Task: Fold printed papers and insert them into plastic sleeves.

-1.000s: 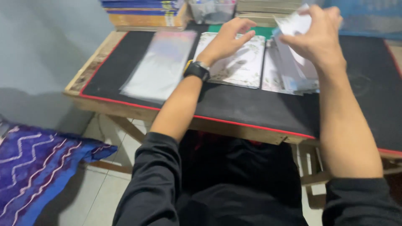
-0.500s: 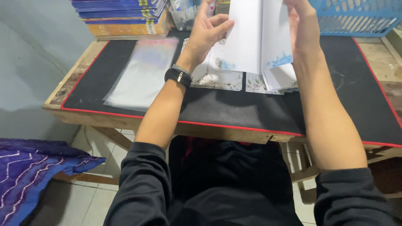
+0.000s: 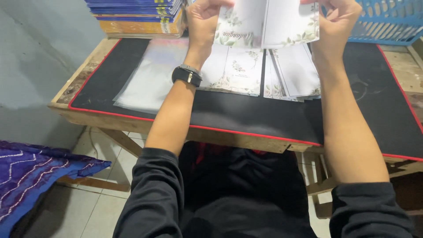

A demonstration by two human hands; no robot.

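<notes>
Both my hands hold a folded white card with green floral print [image 3: 269, 22] up near the top of the view, spread open between them. My left hand [image 3: 203, 20], with a black watch on its wrist, grips the card's left edge. My right hand [image 3: 337, 20] grips its right edge. Below the card, two stacks of similar floral cards [image 3: 238, 70] lie on a black mat with red trim [image 3: 246, 114].
A pile of clear plastic sleeves [image 3: 150, 75] lies left of the cards. Stacked books [image 3: 136, 15] stand at the back left, a blue plastic basket [image 3: 387, 22] at the back right. A purple patterned cloth [image 3: 31, 172] lies at the lower left, beside the wooden table [image 3: 79, 79].
The card has been turned and unfolded: earlier its plain white side showed, now its floral printed faces show, spread between both hands. The camera view shifted slightly.
</notes>
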